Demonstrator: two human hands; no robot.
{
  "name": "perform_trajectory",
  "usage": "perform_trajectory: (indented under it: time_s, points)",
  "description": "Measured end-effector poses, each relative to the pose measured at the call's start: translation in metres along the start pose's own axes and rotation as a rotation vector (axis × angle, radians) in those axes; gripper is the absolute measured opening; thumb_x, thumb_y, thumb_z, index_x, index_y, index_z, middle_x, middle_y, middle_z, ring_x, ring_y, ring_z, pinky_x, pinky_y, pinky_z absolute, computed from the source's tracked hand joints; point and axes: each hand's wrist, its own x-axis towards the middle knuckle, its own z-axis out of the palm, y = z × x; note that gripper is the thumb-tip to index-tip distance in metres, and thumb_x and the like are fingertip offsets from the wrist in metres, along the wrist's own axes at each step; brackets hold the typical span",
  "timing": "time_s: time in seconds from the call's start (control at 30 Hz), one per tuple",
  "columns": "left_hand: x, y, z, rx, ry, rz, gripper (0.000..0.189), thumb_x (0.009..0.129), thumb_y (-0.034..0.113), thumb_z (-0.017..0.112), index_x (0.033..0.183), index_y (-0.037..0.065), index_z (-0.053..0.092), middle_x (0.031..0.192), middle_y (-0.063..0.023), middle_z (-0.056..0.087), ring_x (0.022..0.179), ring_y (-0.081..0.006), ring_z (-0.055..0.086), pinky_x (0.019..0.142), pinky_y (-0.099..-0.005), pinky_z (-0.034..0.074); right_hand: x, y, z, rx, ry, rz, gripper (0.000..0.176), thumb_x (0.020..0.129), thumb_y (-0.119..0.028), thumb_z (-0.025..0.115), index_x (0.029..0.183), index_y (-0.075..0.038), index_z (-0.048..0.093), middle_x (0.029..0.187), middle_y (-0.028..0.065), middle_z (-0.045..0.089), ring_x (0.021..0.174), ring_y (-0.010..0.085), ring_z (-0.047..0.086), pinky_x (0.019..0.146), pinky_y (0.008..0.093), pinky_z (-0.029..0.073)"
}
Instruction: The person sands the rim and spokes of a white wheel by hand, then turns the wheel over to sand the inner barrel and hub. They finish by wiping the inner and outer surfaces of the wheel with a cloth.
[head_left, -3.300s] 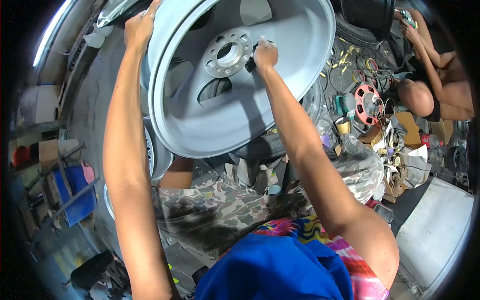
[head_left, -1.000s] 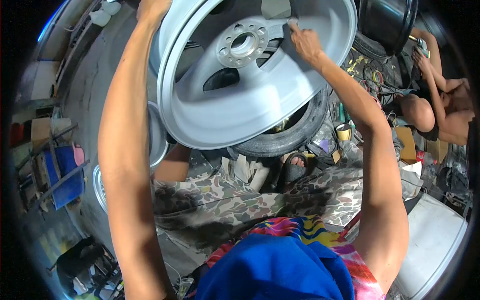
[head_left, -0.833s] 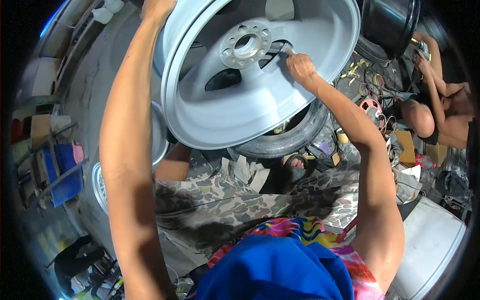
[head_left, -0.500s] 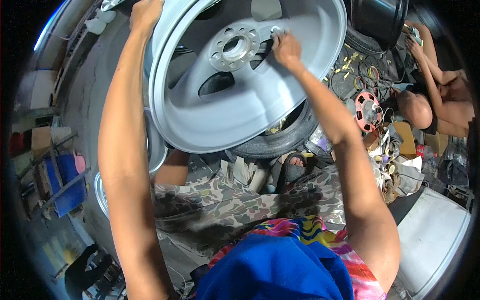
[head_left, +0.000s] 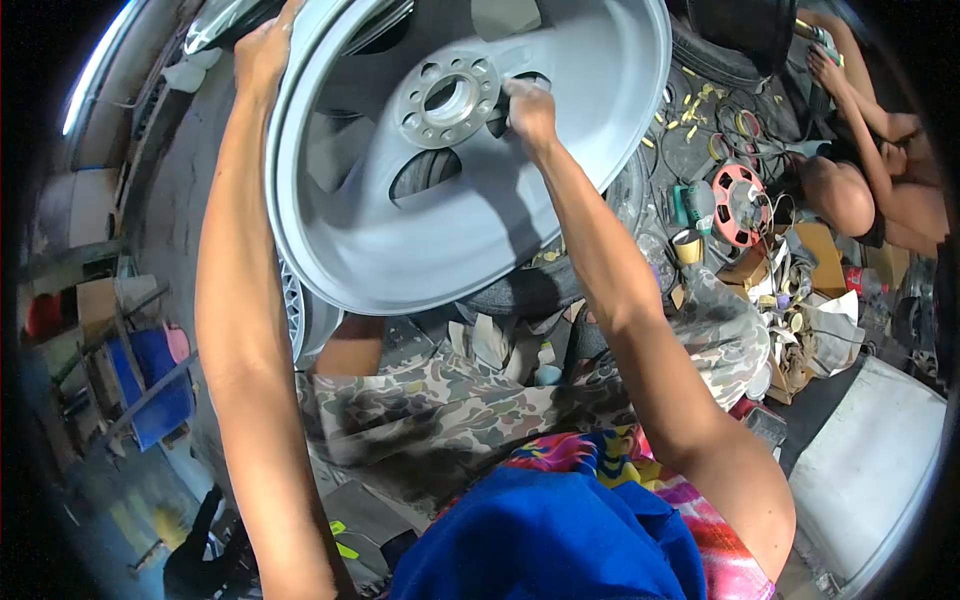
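Note:
A large grey wheel rim (head_left: 400, 245) stands tilted in front of me, its back face toward me. Round its hub (head_left: 450, 98) runs a ring of bolt holes. My left hand (head_left: 262, 58) is closed on the rim's outer edge at the upper left. With fingers curled, my right hand (head_left: 532, 110) presses at a spoke opening just right of the hub; whatever is in those fingers is hidden. Beneath the rim lies a black tyre (head_left: 530, 288). Part of another wheel (head_left: 318, 315) shows behind the rim at lower left.
At right, another person's hand (head_left: 827, 72) holds a small tool beside a dark wheel barrel (head_left: 738, 35). Cables and a red reel (head_left: 738, 205) lie on the floor. Nearby are cardboard scraps (head_left: 820, 255) and a white panel (head_left: 870, 470). A blue board (head_left: 155, 390) leans at left.
My right hand has moved left and slightly down along the spoke opening. The view has shifted a little, and the rim and left hand now sit further left.

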Motion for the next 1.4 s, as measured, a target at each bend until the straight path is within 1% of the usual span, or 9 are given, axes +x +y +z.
perform_trajectory:
  time_s: [0.17,0.23,0.33,0.47,0.63,0.83,0.9,1.17,1.4]
  points:
    - [0.011,-0.012,0.006,-0.061,-0.119,-0.122,0.086,0.079,0.076,0.067,0.123,0.003,0.073,0.117,-0.0165,0.074,0.112,-0.0247,0.068,0.101,-0.0346,0.046,-0.011,-0.053,-0.062,0.151,-0.189,0.194,0.03,0.097,-0.023,0.058,0.103,-0.001,0.076,0.078,0.016,0.074,0.076,0.0345,0.071,0.075,0.0456,0.054]
    - [0.002,-0.003,0.005,-0.136,-0.015,-0.073,0.065,0.088,0.059,0.074,0.105,-0.004,0.077,0.085,-0.0067,0.073,0.077,-0.0091,0.064,0.072,-0.0223,0.049,0.033,-0.005,-0.028,0.04,0.208,-0.095,0.03,0.096,-0.026,0.059,0.101,-0.002,0.076,0.077,0.0177,0.072,0.076,0.0371,0.071,0.073,0.0459,0.053]
    - [-0.011,0.014,-0.001,-0.056,0.022,-0.008,0.062,0.088,0.056,0.075,0.108,-0.003,0.077,0.088,-0.0082,0.074,0.076,-0.0101,0.067,0.071,-0.0216,0.049,0.026,-0.018,0.002,-0.409,0.183,-0.146,0.032,0.095,-0.029,0.061,0.108,-0.004,0.076,0.094,0.0229,0.074,0.091,0.039,0.071,0.083,0.0407,0.054]
    - [-0.004,0.002,0.001,-0.102,-0.059,0.0,0.057,0.091,0.05,0.073,0.112,-0.003,0.075,0.091,-0.0089,0.075,0.077,-0.0106,0.067,0.071,-0.0216,0.05,-0.01,-0.065,-0.045,0.047,-0.327,0.209,0.029,0.096,-0.025,0.059,0.104,-0.004,0.076,0.098,0.0234,0.073,0.095,0.0435,0.068,0.087,0.0463,0.053]
    - [-0.008,0.007,-0.002,-0.096,-0.052,0.009,0.051,0.094,0.042,0.072,0.117,-0.003,0.073,0.095,-0.0097,0.075,0.077,-0.0112,0.068,0.072,-0.0215,0.051,0.025,-0.015,-0.012,-0.185,-0.014,0.003,0.028,0.098,-0.023,0.055,0.105,-0.004,0.075,0.1,0.0249,0.071,0.094,0.0442,0.067,0.086,0.0488,0.053]
    - [0.007,-0.015,0.0,-0.159,-0.137,0.156,0.044,0.097,0.033,0.071,0.122,-0.003,0.071,0.1,-0.0106,0.076,0.078,-0.0119,0.069,0.073,-0.0215,0.053,-0.005,-0.02,-0.038,0.264,-0.328,0.092,0.034,0.098,-0.029,0.061,0.11,0.001,0.073,0.085,0.014,0.072,0.072,0.02,0.064,0.068,0.0343,0.052]
    - [0.01,-0.012,0.006,-0.159,-0.126,-0.054,0.074,0.086,0.069,0.068,0.108,-0.001,0.078,0.094,-0.0119,0.075,0.088,-0.0187,0.067,0.087,-0.0314,0.05,-0.005,-0.029,-0.057,0.285,-0.409,0.16,0.038,0.098,-0.032,0.063,0.112,0.001,0.073,0.08,0.0067,0.065,0.071,0.0088,0.056,0.065,0.0261,0.049]
    - [-0.011,0.016,-0.007,-0.071,-0.132,-0.105,0.075,0.085,0.068,0.07,0.102,-0.004,0.078,0.091,-0.0117,0.074,0.086,-0.0167,0.066,0.085,-0.0303,0.049,-0.012,-0.022,-0.005,-0.103,0.096,-0.542,0.034,0.097,-0.031,0.057,0.119,-0.011,0.074,0.115,0.023,0.068,0.105,0.0432,0.061,0.1,0.0481,0.047]
    - [-0.005,0.022,-0.007,-0.157,-0.096,-0.13,0.071,0.085,0.066,0.072,0.1,-0.004,0.078,0.087,-0.0095,0.073,0.082,-0.0148,0.065,0.081,-0.0292,0.05,-0.045,0.022,-0.036,0.101,-0.4,0.057,0.032,0.092,-0.023,0.059,0.111,-0.003,0.076,0.117,0.0203,0.071,0.108,0.031,0.068,0.097,0.0372,0.051]
